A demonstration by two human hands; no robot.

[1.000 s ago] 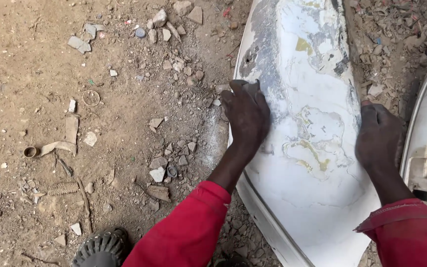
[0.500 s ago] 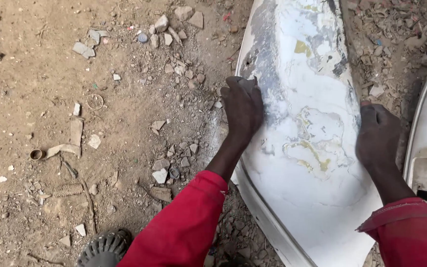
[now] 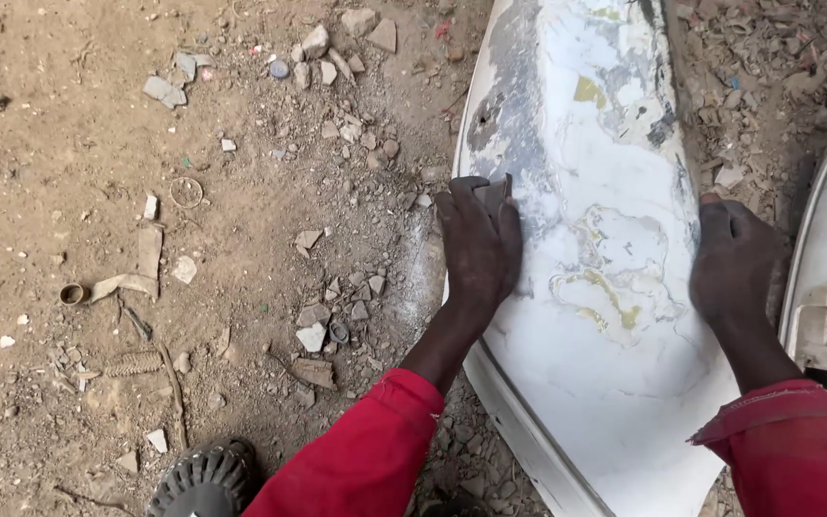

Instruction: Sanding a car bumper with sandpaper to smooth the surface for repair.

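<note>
Sandpaper (image 3: 492, 194) is pressed flat under spread fingers of left hand (image 3: 479, 251) against white body panel (image 3: 605, 316) lying on dirt ground (image 3: 98, 383); right hand (image 3: 737, 263) is clamped over far edge. Sanding judged underway; next stroke needs steady pressure

Dirt ground (image 3: 98, 144) strewn with stones (image 3: 337, 57); a white panel (image 3: 595, 316) lies on it; a small ring (image 3: 185, 192) nearby.

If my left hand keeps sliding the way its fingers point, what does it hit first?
Probably nothing: the left hand, pressing a small sanding pad, points along the white panel, and only patchy grey surface lies ahead.
</note>
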